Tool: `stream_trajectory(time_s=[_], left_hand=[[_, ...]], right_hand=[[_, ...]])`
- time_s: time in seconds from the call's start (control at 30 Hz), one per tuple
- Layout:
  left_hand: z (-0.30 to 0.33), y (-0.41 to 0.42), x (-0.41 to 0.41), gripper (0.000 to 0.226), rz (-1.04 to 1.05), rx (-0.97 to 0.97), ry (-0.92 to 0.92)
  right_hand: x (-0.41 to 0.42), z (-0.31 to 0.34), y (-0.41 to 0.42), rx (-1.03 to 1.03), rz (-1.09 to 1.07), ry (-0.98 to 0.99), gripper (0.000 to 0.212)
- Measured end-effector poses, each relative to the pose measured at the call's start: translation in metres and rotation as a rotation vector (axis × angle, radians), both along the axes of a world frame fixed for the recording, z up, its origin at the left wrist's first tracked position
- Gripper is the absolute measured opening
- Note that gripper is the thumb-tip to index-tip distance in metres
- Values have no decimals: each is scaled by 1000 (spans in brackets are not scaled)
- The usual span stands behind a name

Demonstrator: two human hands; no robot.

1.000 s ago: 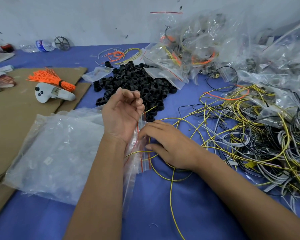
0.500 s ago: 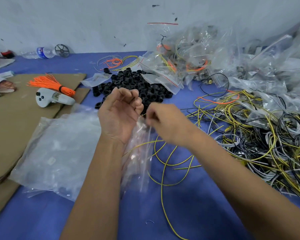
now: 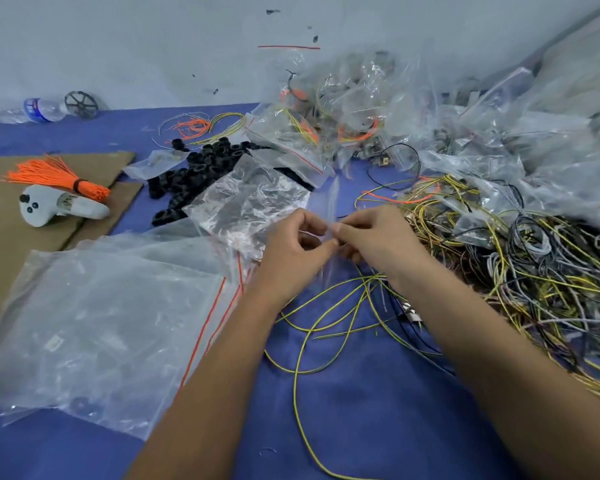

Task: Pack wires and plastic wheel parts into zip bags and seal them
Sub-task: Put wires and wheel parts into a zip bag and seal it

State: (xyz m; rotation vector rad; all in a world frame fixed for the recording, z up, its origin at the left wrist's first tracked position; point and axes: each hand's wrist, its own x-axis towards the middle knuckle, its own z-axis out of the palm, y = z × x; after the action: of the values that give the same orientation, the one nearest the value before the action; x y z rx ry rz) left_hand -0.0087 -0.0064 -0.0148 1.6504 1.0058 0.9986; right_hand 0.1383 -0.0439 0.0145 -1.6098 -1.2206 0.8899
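My left hand (image 3: pixel 297 247) and my right hand (image 3: pixel 371 237) meet over the blue table, both pinching the edge of a small clear zip bag (image 3: pixel 250 202) that stands up crumpled between and behind them. Yellow-green wires (image 3: pixel 326 317) hang and loop down from under my hands. A pile of black plastic wheel parts (image 3: pixel 201 171) lies behind the bag. A big tangle of yellow, grey and black wires (image 3: pixel 534 271) spreads on the right.
A stack of empty zip bags (image 3: pixel 101 323) with red seal lines lies at left. Filled bags (image 3: pixel 395 126) heap at the back right. On brown cardboard (image 3: pixel 32 237) sit an orange cable-tie bundle (image 3: pixel 56 174) and a white controller (image 3: pixel 49 209). A water bottle (image 3: pixel 32 110) lies by the wall.
My left hand turned over and dropped toward the right hand. The small bag swung up from hanging below the left hand to standing behind both hands. The right hand came in to pinch its edge.
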Motion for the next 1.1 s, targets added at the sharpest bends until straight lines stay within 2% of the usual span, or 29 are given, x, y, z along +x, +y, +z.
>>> stream_trajectory(time_s=[0.1,0.2,0.3,0.47,0.57,0.7,0.83,0.9,0.97,1.1], left_hand=[[1,-5,2,33,-20,55,83],[1,-6,5,18,53,111,99],[2,-6,6,14,109,103,123],[7,-9,6,31,159,92,121],[4,-7,5,20,190,104,150],[14,-5,0,21,271,126,165],[45,-3,-17,26,372,183,170],[67,-7,-19,27,363,226,170],[91,-13,-14,30,312,281,139],[127,-9,2,26,303,399,62]], right_hand=[[2,-8,0,58,-29,-98,20],[2,-13,2,81,-49,-87,23],[2,-17,1,91,0,-79,22],[-2,-19,-4,144,61,-122,20],[-4,-19,-5,161,50,-165,18],[0,-20,-2,157,-94,-155,19],[12,-14,-3,191,-336,-252,5],[15,-6,-4,216,-362,-256,12],[10,5,-3,199,-293,-149,16],[-4,27,3,159,-125,452,24]])
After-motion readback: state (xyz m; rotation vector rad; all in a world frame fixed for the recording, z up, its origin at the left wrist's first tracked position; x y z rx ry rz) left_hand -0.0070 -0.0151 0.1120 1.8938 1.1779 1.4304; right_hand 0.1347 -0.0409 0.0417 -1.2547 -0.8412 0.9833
